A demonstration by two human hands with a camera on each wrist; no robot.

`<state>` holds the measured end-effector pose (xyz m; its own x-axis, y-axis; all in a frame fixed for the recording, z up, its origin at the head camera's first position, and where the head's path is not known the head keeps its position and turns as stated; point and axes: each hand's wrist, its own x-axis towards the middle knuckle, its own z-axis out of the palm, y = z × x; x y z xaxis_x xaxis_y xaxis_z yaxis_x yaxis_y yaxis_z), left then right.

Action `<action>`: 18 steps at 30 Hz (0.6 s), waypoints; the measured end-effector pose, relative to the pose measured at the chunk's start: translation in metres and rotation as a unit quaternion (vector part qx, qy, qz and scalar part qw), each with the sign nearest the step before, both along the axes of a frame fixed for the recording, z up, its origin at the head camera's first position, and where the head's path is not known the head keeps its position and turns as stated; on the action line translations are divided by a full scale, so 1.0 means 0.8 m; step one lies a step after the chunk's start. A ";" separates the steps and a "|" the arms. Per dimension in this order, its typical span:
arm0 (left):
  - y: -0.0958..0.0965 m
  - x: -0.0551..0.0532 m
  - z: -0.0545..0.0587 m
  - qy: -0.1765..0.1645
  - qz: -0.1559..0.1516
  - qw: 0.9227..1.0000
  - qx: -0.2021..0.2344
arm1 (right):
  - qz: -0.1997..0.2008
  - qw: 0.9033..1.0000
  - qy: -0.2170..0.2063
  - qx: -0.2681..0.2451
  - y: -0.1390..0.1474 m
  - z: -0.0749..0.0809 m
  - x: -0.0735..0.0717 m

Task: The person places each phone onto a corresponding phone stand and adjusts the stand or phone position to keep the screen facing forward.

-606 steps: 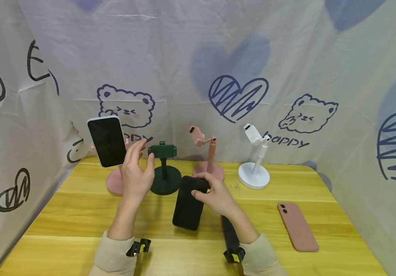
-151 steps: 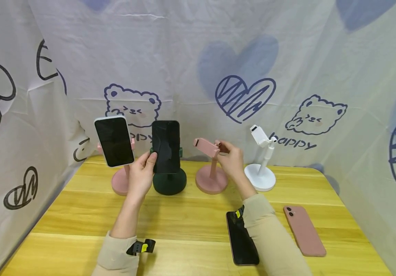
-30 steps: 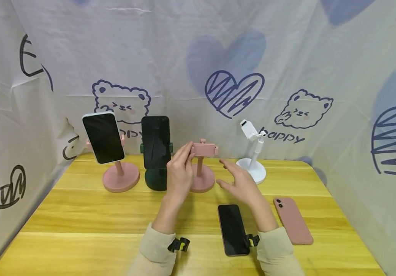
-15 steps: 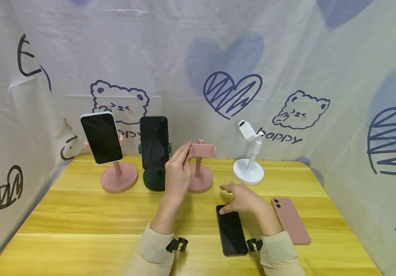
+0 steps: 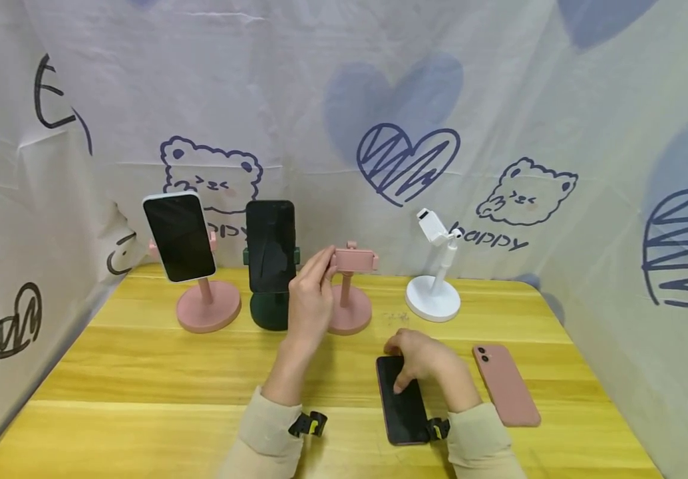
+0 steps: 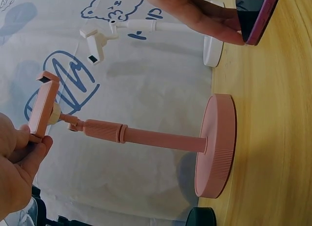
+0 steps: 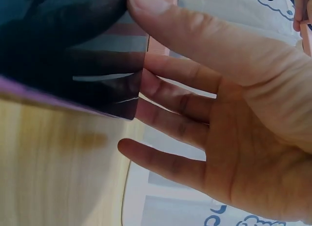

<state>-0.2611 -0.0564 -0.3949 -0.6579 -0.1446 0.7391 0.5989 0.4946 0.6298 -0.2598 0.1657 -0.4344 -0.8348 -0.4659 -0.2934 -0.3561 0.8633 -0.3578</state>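
My left hand (image 5: 310, 303) pinches the left side of the empty clamp on a pink phone stand (image 5: 354, 259), its thumb and fingers at the clamp's lower end in the left wrist view. The stand's round base (image 6: 217, 145) rests on the table. In front of it to the right lies a black-screened smartphone (image 5: 404, 419) with a pinkish rim. My right hand (image 5: 430, 359) grips its far end. The thumb is over the screen and the fingers (image 7: 180, 96) are at the end edge in the right wrist view.
A white-framed phone (image 5: 179, 236) stands in another pink holder at left. Beside it, a black phone (image 5: 271, 243) sits in a dark green stand (image 5: 267, 316). At right are a white stand (image 5: 434, 299) and a pink phone (image 5: 507, 386) lying camera side up. A printed curtain hangs behind.
The right hand has come down from beside the pink stand onto the smartphone. Over the longer span, the black phone went into the green stand and the pink clamp was turned to face forward.
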 end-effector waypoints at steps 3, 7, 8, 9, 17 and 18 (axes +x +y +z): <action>0.002 -0.001 0.000 -0.007 -0.001 1.000 -0.004 | -0.015 1.000 -0.003 0.004 0.001 -0.002 0.001; 0.003 0.001 -0.001 -0.011 0.002 1.000 -0.004 | -0.019 1.000 -0.010 0.001 0.003 -0.005 0.001; 0.003 0.001 -0.002 -0.011 0.002 1.000 -0.003 | -0.017 1.000 -0.011 0.000 0.004 -0.006 0.001; 0.003 0.002 -0.002 -0.010 0.003 1.000 -0.003 | -0.014 1.000 -0.012 -0.003 0.005 -0.007 0.001; 0.002 0.000 -0.001 -0.003 0.002 1.000 0.002 | 0.011 0.997 0.001 -0.072 0.022 0.000 -0.007; 0.002 0.000 -0.001 -0.003 0.003 1.000 0.003 | 0.013 0.996 0.003 -0.093 0.024 0.003 -0.008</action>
<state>-0.2613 -0.0545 -0.3953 -0.6615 -0.1531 0.7341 0.5918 0.4947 0.6364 -0.2663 0.1847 -0.4323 -0.8232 -0.5334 -0.1946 -0.3804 0.7725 -0.5085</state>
